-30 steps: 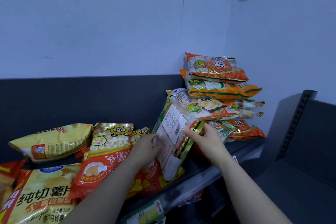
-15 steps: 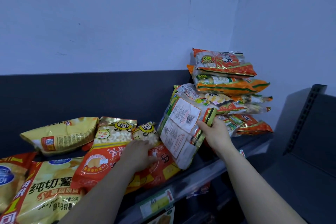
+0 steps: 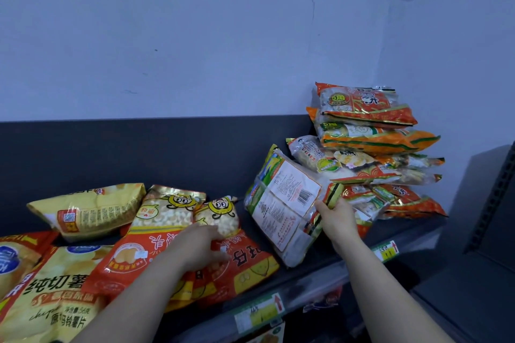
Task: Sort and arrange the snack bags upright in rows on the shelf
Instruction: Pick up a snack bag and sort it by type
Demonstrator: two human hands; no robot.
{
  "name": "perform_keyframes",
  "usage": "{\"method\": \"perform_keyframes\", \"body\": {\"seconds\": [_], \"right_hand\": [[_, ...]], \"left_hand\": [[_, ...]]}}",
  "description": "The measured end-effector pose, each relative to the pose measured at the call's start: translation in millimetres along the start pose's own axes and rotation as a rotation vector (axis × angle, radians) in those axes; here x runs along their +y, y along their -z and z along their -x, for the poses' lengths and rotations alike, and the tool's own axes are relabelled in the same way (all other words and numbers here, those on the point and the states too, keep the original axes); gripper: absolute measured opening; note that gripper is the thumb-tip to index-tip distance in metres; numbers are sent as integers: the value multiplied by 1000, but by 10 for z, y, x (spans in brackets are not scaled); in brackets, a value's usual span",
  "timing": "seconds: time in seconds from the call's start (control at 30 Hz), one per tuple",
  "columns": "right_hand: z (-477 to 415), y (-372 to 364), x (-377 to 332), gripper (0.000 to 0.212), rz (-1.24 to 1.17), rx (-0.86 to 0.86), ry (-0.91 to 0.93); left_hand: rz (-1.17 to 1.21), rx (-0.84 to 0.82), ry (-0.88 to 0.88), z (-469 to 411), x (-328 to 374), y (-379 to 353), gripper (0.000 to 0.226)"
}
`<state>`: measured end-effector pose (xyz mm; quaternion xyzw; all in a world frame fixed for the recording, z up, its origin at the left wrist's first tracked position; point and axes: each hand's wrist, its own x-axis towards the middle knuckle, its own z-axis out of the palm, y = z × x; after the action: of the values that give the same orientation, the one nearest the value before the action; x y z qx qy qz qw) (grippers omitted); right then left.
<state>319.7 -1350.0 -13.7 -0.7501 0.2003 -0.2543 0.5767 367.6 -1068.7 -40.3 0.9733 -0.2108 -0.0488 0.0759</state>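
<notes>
Seen through the wearer's own head camera, a person's two arms come into view from the lower edge upward. The left forearm point(image 3: 145, 295) and the right forearm point(image 3: 390, 295) are bare along the whole length in view, smooth and narrowing toward the wrists. The left grip point(image 3: 200, 245) is bare too, its back broad and rounded, its fingertips point(image 3: 211, 231) softened by blur. The right grip point(image 3: 338, 217) is likewise bare, its thumb point(image 3: 322, 206) short and blunt-tipped; the nails are too small to make out. Dim, bluish light falls evenly over both arms.
</notes>
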Motion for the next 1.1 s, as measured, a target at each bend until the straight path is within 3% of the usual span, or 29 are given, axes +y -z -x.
{"method": "perform_keyframes", "body": {"seconds": [0.2,0.3,0.37,0.47,0.57,0.73,1.1], "right_hand": [[107,49,11,27,-32,4,42],[135,100,-49,57,83,25,83],[201,136,-154,71,219,79,185],[323,119,-329,61,409,120,460],[431,-48,-490,48,450,-9,590],[634,-554,-580,47,447,-233,588],[1481,-2186,-876,57,347,-725,570]], "left_hand": [[56,35,26,28,87,24,64],[128,85,40,33,163,-2,72],[201,116,52,36,225,-1,70],[322,192,46,63,341,62,64],[394,302,49,152,417,178,58],[454,514,108,505,264,359,48],[428,796,668,1795,-1296,570,49]]}}
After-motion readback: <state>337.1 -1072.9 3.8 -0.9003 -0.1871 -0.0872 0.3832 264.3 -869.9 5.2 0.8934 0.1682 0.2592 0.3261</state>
